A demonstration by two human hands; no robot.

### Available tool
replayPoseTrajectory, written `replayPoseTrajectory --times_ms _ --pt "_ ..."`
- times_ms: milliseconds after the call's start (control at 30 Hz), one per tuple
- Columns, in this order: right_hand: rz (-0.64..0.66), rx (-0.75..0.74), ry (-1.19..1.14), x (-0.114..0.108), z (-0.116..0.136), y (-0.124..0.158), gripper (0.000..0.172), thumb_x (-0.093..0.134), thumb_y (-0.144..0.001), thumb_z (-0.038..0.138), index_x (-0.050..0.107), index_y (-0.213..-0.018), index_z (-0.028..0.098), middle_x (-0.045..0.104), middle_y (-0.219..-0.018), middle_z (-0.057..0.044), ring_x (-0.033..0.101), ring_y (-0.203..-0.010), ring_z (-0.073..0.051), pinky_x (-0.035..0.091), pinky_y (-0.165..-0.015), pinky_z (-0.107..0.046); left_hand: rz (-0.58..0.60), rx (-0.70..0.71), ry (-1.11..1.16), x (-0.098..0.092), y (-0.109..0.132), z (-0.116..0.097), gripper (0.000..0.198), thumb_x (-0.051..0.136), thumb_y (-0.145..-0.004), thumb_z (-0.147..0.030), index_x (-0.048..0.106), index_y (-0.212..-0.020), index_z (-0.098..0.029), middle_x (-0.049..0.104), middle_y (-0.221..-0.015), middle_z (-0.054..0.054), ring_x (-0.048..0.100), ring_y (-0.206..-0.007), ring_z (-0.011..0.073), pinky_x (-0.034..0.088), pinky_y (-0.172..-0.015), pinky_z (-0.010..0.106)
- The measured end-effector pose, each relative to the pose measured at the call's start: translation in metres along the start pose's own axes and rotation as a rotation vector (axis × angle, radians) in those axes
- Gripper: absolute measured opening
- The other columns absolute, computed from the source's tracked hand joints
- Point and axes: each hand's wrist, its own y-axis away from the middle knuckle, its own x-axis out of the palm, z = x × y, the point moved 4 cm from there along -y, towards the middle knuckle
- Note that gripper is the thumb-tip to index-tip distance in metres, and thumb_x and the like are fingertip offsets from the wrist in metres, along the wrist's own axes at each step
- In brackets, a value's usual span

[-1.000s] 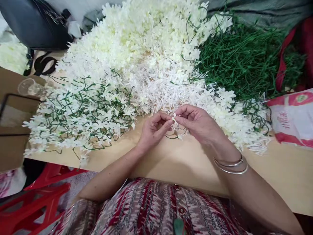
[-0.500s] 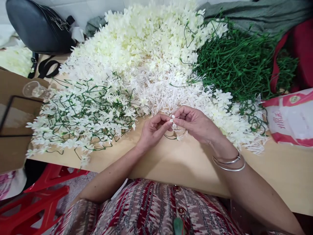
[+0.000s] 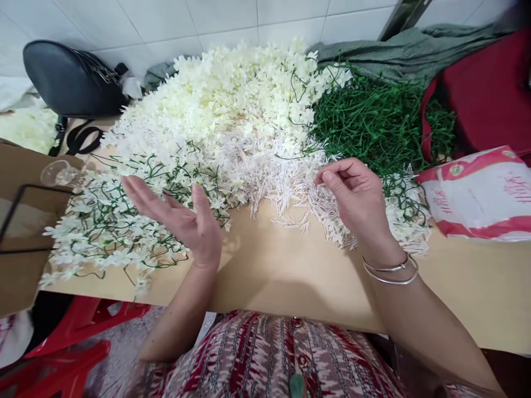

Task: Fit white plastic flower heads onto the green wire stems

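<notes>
My left hand point(image 3: 178, 221) is open, its fingers spread and palm turned up, above the heap of white artificial flowers on green stems point(image 3: 120, 226). Nothing shows in it. My right hand point(image 3: 357, 193), a bangle at the wrist, is closed in a pinch at the edge of the loose white stamens point(image 3: 274, 171). Its fingertips hide whatever small thing they may hold. Behind lies a large mound of cream artificial petals point(image 3: 232, 88). Beyond my right hand is a tangled pile of bare green plastic stems point(image 3: 373, 127).
A black bag point(image 3: 74, 80) stands at the back left, near a clear plastic cup point(image 3: 62, 174) and a cardboard box point(image 3: 25, 276). On the right are a pink-and-white packet point(image 3: 481, 193) and a red bag point(image 3: 493, 94). Red stools point(image 3: 83, 326) stand below the table's left edge.
My hands were together over a small white flower and have moved apart. The left went left and opened; the right moved right and up. The view has tilted upward.
</notes>
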Motion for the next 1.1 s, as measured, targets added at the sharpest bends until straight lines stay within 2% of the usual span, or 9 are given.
replayPoseTrajectory --times_ms 133,333,433,600,667,733,833,967,1100 --pt "0.095 -0.193 0.362 0.009 0.008 0.006 0.006 0.073 -0.092 0.023 0.070 -0.089 0.026 0.070 -0.086 -0.001 0.067 -0.083 -0.021 0.056 -0.081 -0.039 0.063 0.104 -0.138 0.008 0.007 -0.015 0.077 0.063 -0.101 -0.050 0.026 -0.169 -0.046 0.014 -0.182 -0.007 0.003 -0.171 0.0333 0.008 -0.142 0.062" --pt "0.253 -0.410 0.779 0.023 -0.008 0.015 0.013 0.060 -0.101 0.021 0.071 -0.107 0.025 0.072 -0.106 -0.009 0.064 -0.100 -0.028 0.053 -0.092 -0.048 0.058 0.247 -0.247 0.009 0.007 -0.031 0.083 0.066 -0.095 -0.051 0.029 -0.169 -0.040 0.009 -0.183 -0.005 0.006 -0.170 0.0377 0.005 -0.140 0.066" --pt "0.272 -0.396 0.853 0.024 -0.016 0.015 0.014 0.058 -0.100 0.018 0.070 -0.100 0.025 0.070 -0.101 -0.009 0.059 -0.096 -0.030 0.050 -0.089 -0.049 0.204 0.216 -0.195 0.021 0.019 -0.040 0.067 0.069 -0.096 -0.037 0.046 -0.159 -0.039 0.025 -0.181 -0.002 0.012 -0.170 0.0370 0.006 -0.138 0.068" --pt "0.247 -0.352 0.843 0.023 -0.014 0.014 0.016 0.057 -0.100 0.018 0.065 -0.089 0.026 0.068 -0.090 -0.007 0.057 -0.089 -0.029 0.048 -0.086 -0.048 0.422 0.306 -0.082 0.039 0.032 -0.057 0.047 0.068 -0.097 -0.021 0.063 -0.142 -0.034 0.067 -0.152 0.005 0.044 -0.159 0.0357 -0.015 -0.131 0.075" --pt "0.169 -0.357 0.791 0.021 -0.009 0.013 0.015 0.057 -0.101 0.019 0.064 -0.090 0.026 0.070 -0.092 -0.007 0.059 -0.091 -0.028 0.049 -0.088 -0.047 0.445 0.385 -0.042 0.042 0.029 -0.062 0.044 0.069 -0.096 -0.018 0.066 -0.136 -0.036 0.075 -0.141 0.003 0.053 -0.152 0.0339 -0.012 -0.132 0.075" --pt "0.080 -0.355 0.730 0.018 -0.003 0.012 0.014 0.057 -0.102 0.021 0.062 -0.090 0.027 0.070 -0.093 -0.006 0.061 -0.092 -0.027 0.050 -0.089 -0.047 0.452 0.432 0.003 0.045 0.024 -0.065 0.042 0.068 -0.096 -0.014 0.069 -0.132 -0.037 0.078 -0.134 0.000 0.059 -0.147 0.0322 -0.002 -0.133 0.076" --pt "-0.025 -0.332 0.671 0.015 0.001 0.011 0.011 0.058 -0.101 0.023 0.060 -0.091 0.027 0.070 -0.090 -0.004 0.063 -0.088 -0.026 0.051 -0.086 -0.044 0.500 0.467 0.066 0.061 0.021 -0.069 0.041 0.063 -0.099 -0.011 0.069 -0.131 -0.037 0.079 -0.130 -0.001 0.064 -0.142 0.0298 0.006 -0.133 0.076" --pt "-0.125 -0.349 0.583 0.010 0.005 0.008 0.009 0.059 -0.099 0.022 0.059 -0.091 0.027 0.070 -0.092 -0.004 0.066 -0.091 -0.024 0.053 -0.082 -0.041 0.643 0.439 0.080 0.104 0.022 -0.065 0.036 0.053 -0.105 -0.013 0.068 -0.131 -0.033 0.078 -0.132 0.003 0.070 -0.131 0.0263 -0.004 -0.133 0.074" --pt "-0.193 -0.377 0.510 0.006 0.009 0.007 0.008 0.059 -0.099 0.024 0.060 -0.091 0.027 0.072 -0.093 -0.004 0.068 -0.091 -0.023 0.054 -0.080 -0.039 0.765 0.311 -0.013 0.146 0.018 -0.049 0.028 0.053 -0.106 -0.018 0.071 -0.126 -0.027 0.075 -0.133 0.009 0.070 -0.123 0.0283 0.024 -0.132 0.065"
